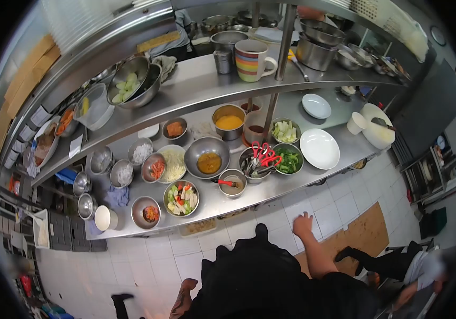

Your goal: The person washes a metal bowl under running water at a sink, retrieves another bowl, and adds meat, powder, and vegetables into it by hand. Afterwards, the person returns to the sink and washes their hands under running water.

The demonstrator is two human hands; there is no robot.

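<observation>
My right hand (303,224) is held out over the floor in front of the counter, its fingers apart and holding nothing. Low in the view, my left hand (189,284) hangs beside my dark clothing; its fingers are too small and turned away to make out. Neither hand touches the steel counter (222,204). On that counter stand a metal bowl of mixed vegetables (181,198), a pot with a red-handled brush (232,183), a container of red-handled scissors (260,159), a bowl of chopped greens (289,160) and a white plate (319,149).
A raised steel shelf (201,87) holds a striped mug (251,60) and stacked bowls. Cardboard (358,236) lies on the tiled floor. A person (416,266) is at the lower right. Another person's dark leg and shoe (121,300) show at lower left.
</observation>
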